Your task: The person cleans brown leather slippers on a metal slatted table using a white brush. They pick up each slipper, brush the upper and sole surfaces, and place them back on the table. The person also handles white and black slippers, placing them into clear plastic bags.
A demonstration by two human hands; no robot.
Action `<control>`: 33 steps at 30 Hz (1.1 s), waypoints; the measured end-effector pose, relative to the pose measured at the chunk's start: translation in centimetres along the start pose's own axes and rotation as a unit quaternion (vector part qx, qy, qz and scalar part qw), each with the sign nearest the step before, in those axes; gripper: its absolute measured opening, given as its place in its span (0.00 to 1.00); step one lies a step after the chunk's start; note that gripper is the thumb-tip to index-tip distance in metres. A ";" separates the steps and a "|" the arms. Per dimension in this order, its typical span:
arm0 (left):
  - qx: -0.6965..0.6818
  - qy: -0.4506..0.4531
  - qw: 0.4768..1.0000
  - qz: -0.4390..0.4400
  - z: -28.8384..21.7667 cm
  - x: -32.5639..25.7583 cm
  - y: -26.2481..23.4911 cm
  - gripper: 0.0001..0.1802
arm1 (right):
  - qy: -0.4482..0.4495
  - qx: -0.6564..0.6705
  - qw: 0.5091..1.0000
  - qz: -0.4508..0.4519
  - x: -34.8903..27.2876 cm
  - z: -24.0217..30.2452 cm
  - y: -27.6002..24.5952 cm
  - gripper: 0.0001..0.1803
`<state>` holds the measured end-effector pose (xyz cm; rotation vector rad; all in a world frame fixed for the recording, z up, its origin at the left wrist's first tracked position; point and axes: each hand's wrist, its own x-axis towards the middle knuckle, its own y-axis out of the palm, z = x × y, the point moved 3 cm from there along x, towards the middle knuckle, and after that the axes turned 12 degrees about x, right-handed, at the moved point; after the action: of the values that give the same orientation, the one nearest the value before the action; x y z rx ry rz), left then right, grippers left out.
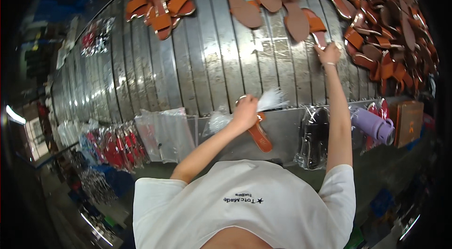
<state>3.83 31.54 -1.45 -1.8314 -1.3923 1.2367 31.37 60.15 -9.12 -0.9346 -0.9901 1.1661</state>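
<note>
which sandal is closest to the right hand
The strap-up sandal with the orange band, immediately right of a sole-up sandal. Its lower end meets the right hand; the other sandals lie farther off.

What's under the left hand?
A brown sandal pokes out below the left hand; white strands fan out to the right. The sandal's far end is partly covered; anything directly beneath the palm is hidden.
</note>
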 end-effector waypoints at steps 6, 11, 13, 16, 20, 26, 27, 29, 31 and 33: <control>-0.064 -0.065 0.996 -0.003 -0.5 -5.0 0.1 0.16 | 0.148 0.427 0.892 0.007 -6.4 0.7 -2.5 0.19; -0.148 -0.055 0.982 0.104 1.4 -10.0 3.6 0.12 | -0.001 0.203 0.978 0.053 -10.9 3.4 -4.4 0.27; -0.220 -0.123 0.932 0.262 -0.4 -10.9 -0.7 0.13 | 0.049 0.188 0.973 0.126 -10.8 3.1 -3.5 0.34; -0.282 -0.155 0.926 0.195 0.9 -11.8 -2.5 0.15 | 0.036 0.165 0.963 0.208 -11.7 4.2 -3.6 0.40; -0.332 -0.150 0.924 0.116 1.6 -11.1 -4.6 0.12 | 0.036 0.147 0.963 0.223 -13.2 7.0 -5.3 0.40; -0.386 -0.189 0.901 0.057 4.4 -12.1 -6.7 0.12 | -0.199 0.104 0.955 0.195 -22.2 11.5 -12.9 0.23; -0.413 -0.198 0.887 0.052 4.7 -12.1 -7.0 0.11 | -0.235 0.063 0.947 0.208 -24.2 11.4 -13.4 0.20; -0.440 -0.165 0.881 0.062 3.9 -11.5 -8.1 0.10 | -0.347 0.001 0.924 0.160 -28.1 11.7 -13.7 0.18; -0.469 -0.114 0.873 0.071 3.4 -10.7 -8.2 0.10 | -0.393 -0.050 0.891 0.222 -31.3 11.6 -13.0 0.19; -0.477 -0.095 0.869 0.092 2.6 -10.5 -7.9 0.10 | -0.385 0.027 0.886 0.256 -33.3 11.2 -13.5 0.13</control>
<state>-2.63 24.05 7.57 -2.5658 -2.2459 0.8601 20.83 26.08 2.79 -0.6986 -1.3600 2.1008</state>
